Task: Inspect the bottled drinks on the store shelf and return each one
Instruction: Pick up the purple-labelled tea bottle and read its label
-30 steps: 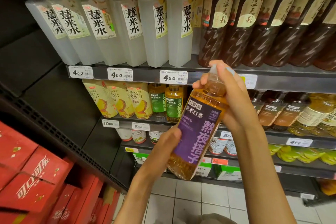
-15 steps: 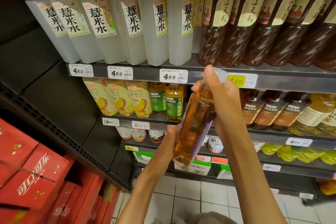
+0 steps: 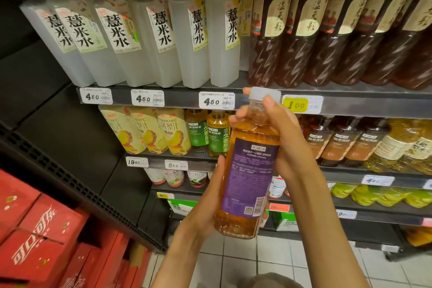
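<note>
Six frosted white square-sided bottles (image 3: 198,40) with bold black characters stand in a row on the upper shelf, and beside them to the right are at least five dark brown spiral-ribbed bottles (image 3: 292,54) with cream labels. Below, three pale yellow pineapple-juice bottles (image 3: 149,133) and two green-labelled tea bottles (image 3: 211,135) share the next grey metal shelf (image 3: 182,96), whose edge carries three white price tags and one yellow one. Stacked red cardboard cases (image 3: 39,241) fill the lower left. One clear plastic bottle of amber tea (image 3: 247,170) is held in the air in front of the shelves, nearly upright, its white cap toward the upper shelf edge. Its purple label shows small print, a barcode and a square code near the bottom. The left hand (image 3: 205,206) wraps the lower body from the left; the right hand (image 3: 282,138) grips the neck and shoulder. Half a second ago the bottle was edge-on; a second ago the large-lettered front faced the camera.
</note>
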